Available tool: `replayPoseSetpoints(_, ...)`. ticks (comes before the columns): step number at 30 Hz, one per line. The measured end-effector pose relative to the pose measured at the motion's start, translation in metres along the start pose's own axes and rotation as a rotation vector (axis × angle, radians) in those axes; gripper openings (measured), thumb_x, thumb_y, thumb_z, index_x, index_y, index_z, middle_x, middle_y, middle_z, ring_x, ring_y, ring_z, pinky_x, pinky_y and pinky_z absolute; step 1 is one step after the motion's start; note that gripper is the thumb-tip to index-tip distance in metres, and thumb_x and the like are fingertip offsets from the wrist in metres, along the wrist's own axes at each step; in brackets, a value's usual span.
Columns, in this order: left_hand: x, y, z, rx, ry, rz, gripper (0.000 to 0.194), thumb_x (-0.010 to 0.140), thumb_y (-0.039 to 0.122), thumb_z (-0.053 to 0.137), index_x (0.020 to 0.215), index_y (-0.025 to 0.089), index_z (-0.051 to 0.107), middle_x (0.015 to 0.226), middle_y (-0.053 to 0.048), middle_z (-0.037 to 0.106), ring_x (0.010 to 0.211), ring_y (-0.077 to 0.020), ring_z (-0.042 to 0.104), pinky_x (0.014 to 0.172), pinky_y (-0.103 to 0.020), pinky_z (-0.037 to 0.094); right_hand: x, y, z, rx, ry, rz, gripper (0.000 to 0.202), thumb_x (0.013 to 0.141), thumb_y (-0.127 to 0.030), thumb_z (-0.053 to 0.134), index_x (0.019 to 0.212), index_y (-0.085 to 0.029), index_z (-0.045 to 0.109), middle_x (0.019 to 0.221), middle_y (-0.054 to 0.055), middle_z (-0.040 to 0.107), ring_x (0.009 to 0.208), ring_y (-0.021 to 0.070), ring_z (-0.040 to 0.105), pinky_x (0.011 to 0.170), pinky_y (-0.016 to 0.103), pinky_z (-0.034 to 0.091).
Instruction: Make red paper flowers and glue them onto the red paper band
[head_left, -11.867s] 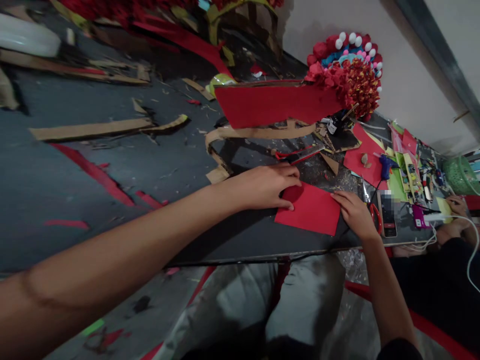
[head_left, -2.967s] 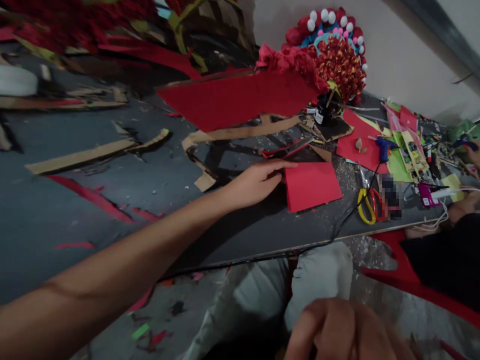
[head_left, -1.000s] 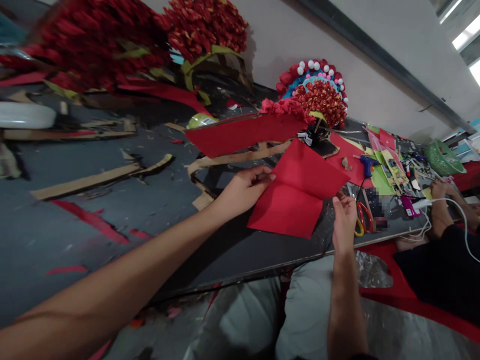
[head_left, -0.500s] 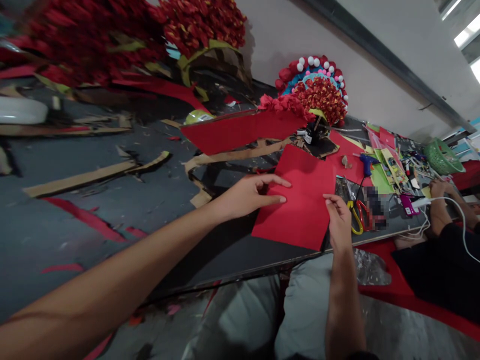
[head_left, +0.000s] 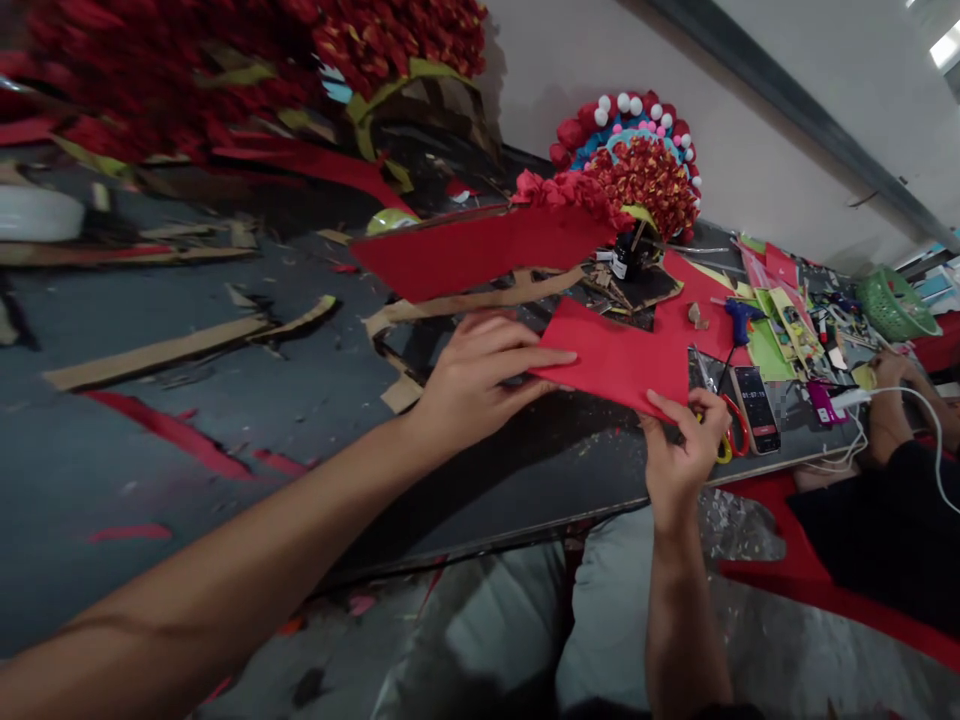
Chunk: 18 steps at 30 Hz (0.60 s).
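A red sheet (head_left: 607, 355), folded over with its folded edge toward me, is held between my two hands above the dark table. My left hand (head_left: 484, 375) pinches its left end, thumb below and fingers on top. At the right end, my right hand (head_left: 682, 440) grips the near corner between thumb and fingers. Red-handled scissors (head_left: 738, 425) and a phone (head_left: 756, 408) lie just right of my right hand. Behind the sheet stands a long red-covered strip (head_left: 480, 252) beside a curved cardboard piece (head_left: 480, 305).
Red flower clusters (head_left: 405, 40) stand at the back left, and a beaded flower piece (head_left: 645, 180) by the wall. A blue glue gun (head_left: 742, 318), a green basket (head_left: 896, 303) and a white cable are at the right, near another person's hands (head_left: 900, 390). Cardboard scraps (head_left: 165, 352) lie left.
The red sheet, flat and larger before, is now folded over, its near edge farther from me. Both hands have closed on it. The phone now shows clearly.
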<state>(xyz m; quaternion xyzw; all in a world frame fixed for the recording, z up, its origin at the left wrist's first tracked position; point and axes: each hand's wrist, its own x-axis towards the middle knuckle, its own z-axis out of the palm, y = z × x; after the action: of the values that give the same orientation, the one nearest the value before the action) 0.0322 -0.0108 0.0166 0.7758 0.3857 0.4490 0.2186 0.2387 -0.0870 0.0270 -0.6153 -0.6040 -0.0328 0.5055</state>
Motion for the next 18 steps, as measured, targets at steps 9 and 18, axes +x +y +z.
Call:
replayPoseSetpoints(9,0.002,0.017,-0.005,-0.277,0.008,-0.089,0.026,0.081,0.041,0.061,0.091,0.019,0.069,0.092,-0.005,0.070,0.080,-0.0160,0.063,0.074,-0.025,0.049,-0.004,-0.003,0.000,0.202,-0.163,0.083,0.014,0.079,-0.032,0.064,0.075,-0.019,0.067,0.066,-0.001,0.065,0.061,0.0129,0.058,0.065,0.028,0.048)
replayPoseSetpoints(18,0.004,0.018,0.000,-0.492,0.015,-0.377,0.031,0.068,0.042,0.070,0.082,0.014,0.070,0.074,-0.004,0.071,0.065,-0.0139,0.063,0.058,-0.020,0.048,-0.001,0.003,0.001,0.319,-0.280,0.217,0.015,0.079,-0.031,0.062,0.072,-0.018,0.066,0.071,0.000,0.066,0.069,0.0135,0.059,0.068,0.027,0.047)
